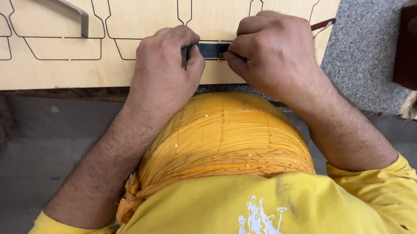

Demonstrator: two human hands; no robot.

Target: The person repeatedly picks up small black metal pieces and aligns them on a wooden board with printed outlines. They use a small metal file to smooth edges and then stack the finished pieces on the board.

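Head view: looking straight down past an orange head wrap (224,135) and yellow shirt (254,211) at two hands on a plywood board (58,69).
Thing in hand: a dark metal strip (212,50), held on edge over a thin cut line near the board's front edge.
Left hand (166,66): fingers curled tight, pinching the strip's left end.
Right hand (275,51): fingers pressed together, pinching the strip's right end.
Long axis: runs left to right across the view, parallel to the board's front edge; neither end stands out as a tip.
Done so far: one bent metal strip (76,14) already stands in a slot at upper left.
Left to do: most cut lines look bare; whether this strip is seated cannot be told, as the hands hide it.
Surroundings: grey floor (369,42), dark red block (416,44) at right.
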